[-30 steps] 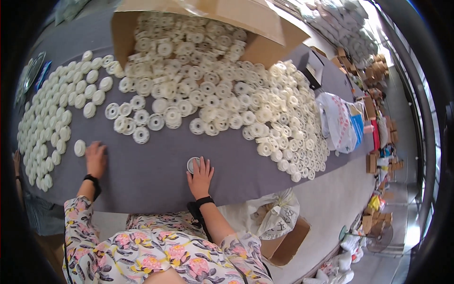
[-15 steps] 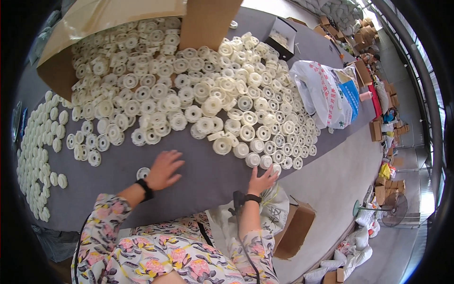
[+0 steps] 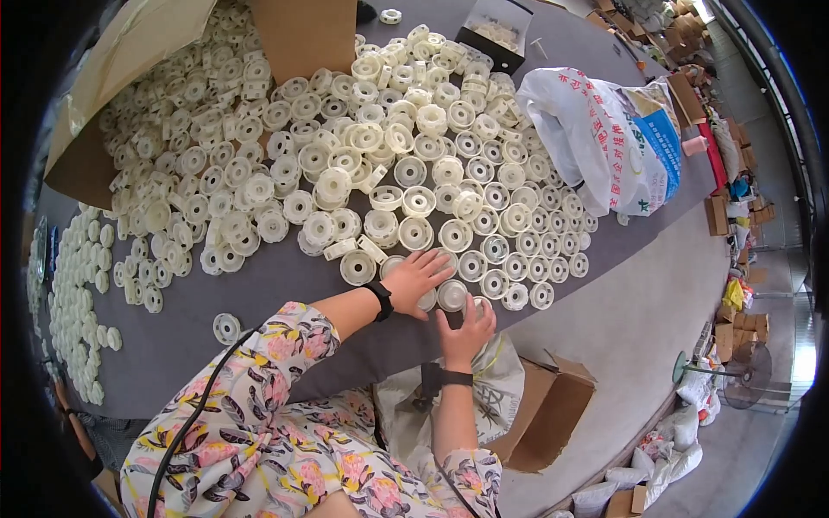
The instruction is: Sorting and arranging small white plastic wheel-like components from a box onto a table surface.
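Many off-white, round plastic wheel-like parts lie on the grey-covered table. My left hand rests with fingers spread over some smoother, closed-faced round pieces at the near edge of the spread. Right beside it, my right hand has its thumb and fingers apart, touching the near side of one such round white cap. The fingers partly hide the pieces under them. A single wheel-like part lies alone on the cloth, left of my left forearm.
A cardboard box spills parts at the far left. Smooth white pieces cover the left side. A printed plastic bag and small black box stand at the far right. Another person's arm shows lower left. An open carton sits below.
My left hand has moved right, from above the bare cloth to the round pieces beside my right hand. My right hand stays near the table edge. The view has shifted slightly.
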The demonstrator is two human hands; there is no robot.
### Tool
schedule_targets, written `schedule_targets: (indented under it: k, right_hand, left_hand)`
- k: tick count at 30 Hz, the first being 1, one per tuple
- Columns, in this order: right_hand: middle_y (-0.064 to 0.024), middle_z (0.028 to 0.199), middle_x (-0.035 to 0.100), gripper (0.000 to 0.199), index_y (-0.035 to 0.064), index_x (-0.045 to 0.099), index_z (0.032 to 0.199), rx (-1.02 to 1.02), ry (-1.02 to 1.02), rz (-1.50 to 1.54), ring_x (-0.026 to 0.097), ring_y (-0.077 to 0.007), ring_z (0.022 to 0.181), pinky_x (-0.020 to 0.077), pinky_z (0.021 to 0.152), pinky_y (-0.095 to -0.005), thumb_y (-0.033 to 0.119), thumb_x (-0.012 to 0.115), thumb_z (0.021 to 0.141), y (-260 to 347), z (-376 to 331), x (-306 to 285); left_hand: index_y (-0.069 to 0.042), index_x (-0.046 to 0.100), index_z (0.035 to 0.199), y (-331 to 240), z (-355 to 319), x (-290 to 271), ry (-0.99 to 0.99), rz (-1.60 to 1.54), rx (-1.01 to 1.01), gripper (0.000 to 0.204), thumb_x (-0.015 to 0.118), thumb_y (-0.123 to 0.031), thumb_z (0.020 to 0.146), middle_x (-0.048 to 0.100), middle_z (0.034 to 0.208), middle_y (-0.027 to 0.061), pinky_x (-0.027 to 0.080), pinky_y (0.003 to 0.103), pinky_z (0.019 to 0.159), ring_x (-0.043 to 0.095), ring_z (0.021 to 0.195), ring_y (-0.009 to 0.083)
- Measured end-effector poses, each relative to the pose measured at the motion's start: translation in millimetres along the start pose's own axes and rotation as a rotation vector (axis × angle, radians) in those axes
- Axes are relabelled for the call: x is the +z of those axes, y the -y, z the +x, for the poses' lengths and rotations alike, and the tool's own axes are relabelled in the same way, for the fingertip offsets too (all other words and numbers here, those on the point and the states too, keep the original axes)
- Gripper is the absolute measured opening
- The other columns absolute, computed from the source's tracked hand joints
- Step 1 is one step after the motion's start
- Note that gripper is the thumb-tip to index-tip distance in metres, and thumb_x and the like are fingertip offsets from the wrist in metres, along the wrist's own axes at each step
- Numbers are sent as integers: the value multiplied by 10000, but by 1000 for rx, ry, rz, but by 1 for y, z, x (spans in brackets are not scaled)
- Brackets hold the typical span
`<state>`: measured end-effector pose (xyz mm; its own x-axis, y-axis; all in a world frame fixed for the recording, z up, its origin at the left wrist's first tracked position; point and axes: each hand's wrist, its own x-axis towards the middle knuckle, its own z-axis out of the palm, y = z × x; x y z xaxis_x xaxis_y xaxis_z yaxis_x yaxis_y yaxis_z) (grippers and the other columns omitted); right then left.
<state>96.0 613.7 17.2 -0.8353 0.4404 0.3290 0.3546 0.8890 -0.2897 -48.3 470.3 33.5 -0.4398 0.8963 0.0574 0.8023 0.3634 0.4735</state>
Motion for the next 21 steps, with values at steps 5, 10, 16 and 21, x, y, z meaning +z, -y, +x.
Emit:
schedule_targets:
  k: [5,10,16,21]
  right_hand:
    - [-150,1263,459,635,173,600,1171,-39,52,49,398,-368,1205,336,982,-511,433,793,624,3,-6,-8]
    - [-141,1291,452,654,181,585,1194,-187,187,102,405,-370,1202,357,955,-502,473,774,640,26,-37,-18]
    - [-152,1362,412,694,171,551,1250,-209,304,295,395,-370,1221,325,981,-511,467,770,662,38,-56,-23]
    - [-189,1431,331,825,156,479,1332,-247,353,215,274,-431,1328,237,1051,-561,518,769,650,23,-47,-18]
  left_hand:
    - [-134,335,1415,-2,-19,0,40,-15,45,1021,820,-442,572,353,1424,138,281,493,1061,313,1334,332]
    - [-154,309,1443,-6,-84,15,37,47,83,996,770,-502,632,347,1430,114,226,543,1078,300,1350,297]
    - [-157,337,1433,-10,-150,20,32,-94,78,865,693,-529,738,305,1473,119,101,606,1110,225,1404,306]
    - [-140,357,1414,8,-170,5,-54,33,-138,813,666,-527,768,293,1485,121,132,592,1108,242,1396,312]
